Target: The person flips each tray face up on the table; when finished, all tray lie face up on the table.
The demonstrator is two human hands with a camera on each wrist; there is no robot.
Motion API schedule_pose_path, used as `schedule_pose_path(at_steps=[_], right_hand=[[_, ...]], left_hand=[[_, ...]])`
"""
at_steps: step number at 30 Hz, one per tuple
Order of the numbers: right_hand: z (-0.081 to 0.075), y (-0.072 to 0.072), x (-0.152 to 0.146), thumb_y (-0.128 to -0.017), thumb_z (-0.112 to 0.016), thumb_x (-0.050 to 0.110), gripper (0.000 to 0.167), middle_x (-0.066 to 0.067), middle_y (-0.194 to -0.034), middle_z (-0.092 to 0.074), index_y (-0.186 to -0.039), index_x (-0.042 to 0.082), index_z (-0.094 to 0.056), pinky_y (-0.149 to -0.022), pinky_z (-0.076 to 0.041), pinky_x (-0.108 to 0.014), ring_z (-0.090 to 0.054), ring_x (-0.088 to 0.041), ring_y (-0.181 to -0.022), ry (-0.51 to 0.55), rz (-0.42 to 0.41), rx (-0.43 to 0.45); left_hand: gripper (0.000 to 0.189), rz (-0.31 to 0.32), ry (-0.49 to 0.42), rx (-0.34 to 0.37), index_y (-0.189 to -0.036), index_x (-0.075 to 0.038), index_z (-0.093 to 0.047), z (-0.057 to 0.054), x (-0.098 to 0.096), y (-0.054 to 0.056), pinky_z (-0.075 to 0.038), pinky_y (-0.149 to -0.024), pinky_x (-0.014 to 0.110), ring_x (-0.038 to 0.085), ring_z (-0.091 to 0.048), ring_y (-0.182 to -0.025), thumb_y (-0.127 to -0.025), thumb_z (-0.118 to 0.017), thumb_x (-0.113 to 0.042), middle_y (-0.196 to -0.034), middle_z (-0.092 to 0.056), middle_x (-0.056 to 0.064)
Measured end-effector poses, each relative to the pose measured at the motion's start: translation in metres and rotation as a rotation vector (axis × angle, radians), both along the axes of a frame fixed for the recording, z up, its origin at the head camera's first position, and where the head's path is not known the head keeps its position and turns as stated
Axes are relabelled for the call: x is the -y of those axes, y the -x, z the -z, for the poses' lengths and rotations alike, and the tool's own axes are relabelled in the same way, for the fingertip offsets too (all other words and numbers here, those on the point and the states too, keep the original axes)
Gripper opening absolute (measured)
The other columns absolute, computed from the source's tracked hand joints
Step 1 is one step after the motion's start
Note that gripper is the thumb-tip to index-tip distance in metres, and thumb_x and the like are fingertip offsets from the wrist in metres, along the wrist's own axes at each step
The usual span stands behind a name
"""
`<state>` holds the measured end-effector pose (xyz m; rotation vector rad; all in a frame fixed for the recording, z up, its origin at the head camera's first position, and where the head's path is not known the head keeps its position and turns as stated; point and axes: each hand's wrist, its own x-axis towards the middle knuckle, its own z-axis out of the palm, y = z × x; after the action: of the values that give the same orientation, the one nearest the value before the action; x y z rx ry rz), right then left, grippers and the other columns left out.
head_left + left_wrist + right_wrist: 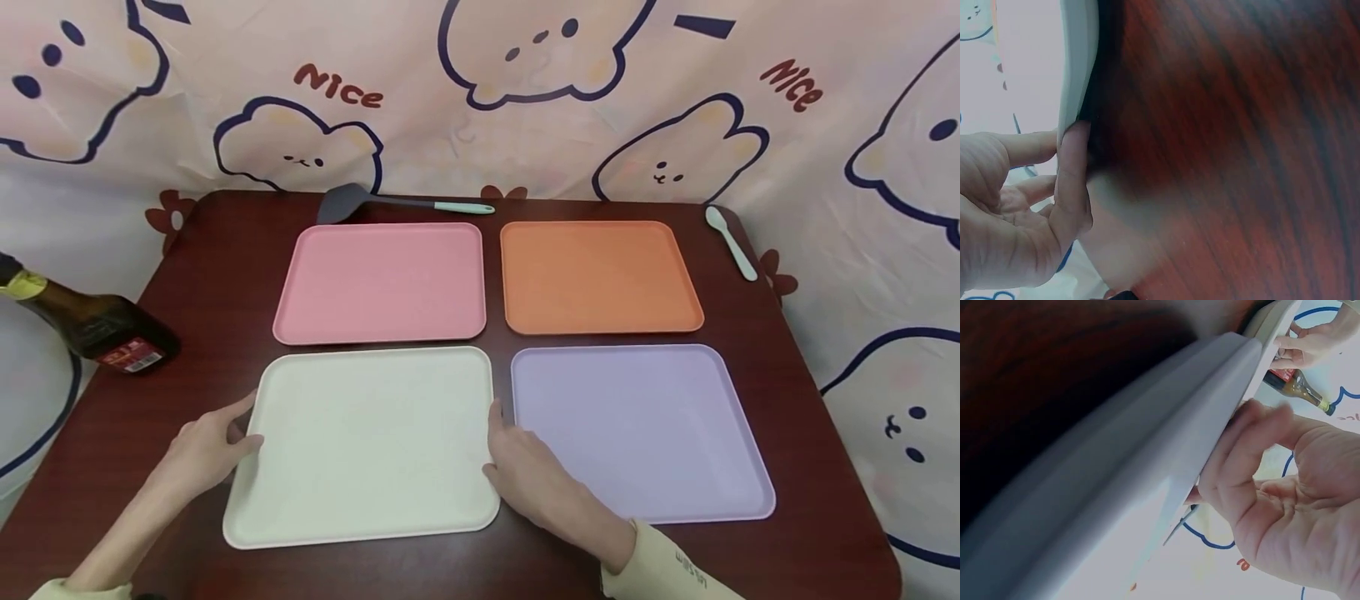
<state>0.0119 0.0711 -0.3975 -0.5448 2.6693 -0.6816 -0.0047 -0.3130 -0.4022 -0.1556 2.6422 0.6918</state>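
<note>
A white rectangular tray (367, 450) lies at the front left of the dark wooden table, its near edge tilting slightly in the head view. My left hand (198, 450) pinches its left rim, thumb and fingers apart along the edge. The left wrist view shows that hand (1022, 212) with fingertips on both sides of the rim. On the opposite side my right hand (536, 475) grips the right rim; in the right wrist view its fingers (1235, 462) are curled, partly hidden by the purple tray (1147, 462). That purple tray sits just right of the white one.
Behind are a pink tray (382, 283) and an orange tray (600, 279). A spatula (401, 202) lies along the back edge, a pale spoon (731, 244) at the back right. A dark bottle (112, 329) stands at the left. Printed cloth (420, 150) surrounds the table.
</note>
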Motion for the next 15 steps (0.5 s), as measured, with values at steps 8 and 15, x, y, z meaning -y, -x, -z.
schedule_pose_path(at_steps=[8, 15], right_hand=[[0.002, -0.006, -0.005, -0.089, -0.068, 0.011, 0.070, -0.023, -0.088, -0.066, -0.137, -0.023, -0.029, -0.060, -0.054, -0.032, -0.067, -0.025, -0.076, 0.048, 0.014, -0.017], [-0.012, -0.009, -0.025, -0.090, -0.067, 0.018, 0.063, -0.003, -0.079, -0.061, -0.138, -0.013, -0.040, -0.067, -0.052, -0.032, -0.060, -0.015, -0.072, 0.086, 0.100, -0.091]], left_hand=[[0.070, 0.006, 0.031, 0.015, -0.144, 0.010, -0.029, 0.005, -0.003, -0.003, -0.043, -0.048, 0.033, 0.017, -0.056, -0.055, -0.090, -0.065, -0.013, -0.075, -0.056, 0.009], [0.058, -0.016, 0.197, -0.142, -0.131, 0.007, -0.049, -0.005, -0.016, -0.009, -0.044, -0.051, 0.048, 0.033, -0.059, -0.074, -0.092, -0.062, -0.034, -0.088, -0.061, 0.017]])
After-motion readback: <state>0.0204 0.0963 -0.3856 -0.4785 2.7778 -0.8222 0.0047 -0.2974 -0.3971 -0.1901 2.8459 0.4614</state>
